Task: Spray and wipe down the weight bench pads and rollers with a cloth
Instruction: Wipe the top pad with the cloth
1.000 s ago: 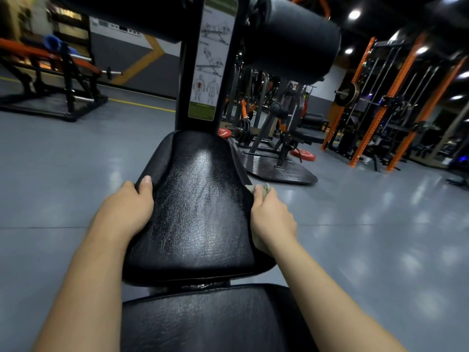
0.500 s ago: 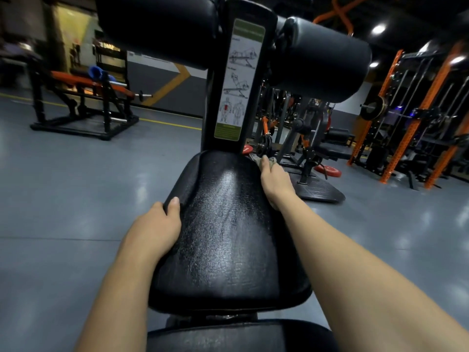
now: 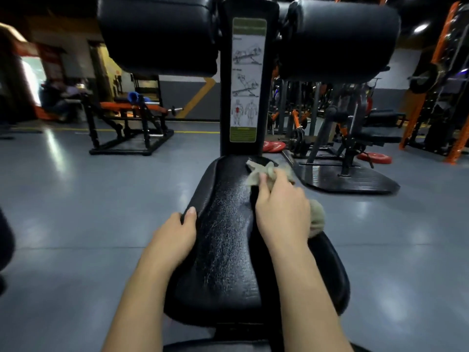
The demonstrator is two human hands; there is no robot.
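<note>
The light, limp cloth [image 3: 255,174] sits bunched at the far right of the seat pad [image 3: 225,250], clutched under the right hand [image 3: 281,212] and probably best gripped as a wad, while the left hand [image 3: 175,237] grips the pad's left edge.

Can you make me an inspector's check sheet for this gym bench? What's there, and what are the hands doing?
Surface: black seat pad, shiny and creased, with the cloth at its far end.
Job's things: beige cloth, bunched up; black rollers up high on either side of the post; no spray bottle seen.
Clutter: nothing seen.
Hands: left hand grips the pad's left edge; right hand holds the cloth against the pad.
Cables: nothing seen.
Surroundings: grey floor, red weight plate, orange rack, another bench at left, exercise sticker on the post.
</note>
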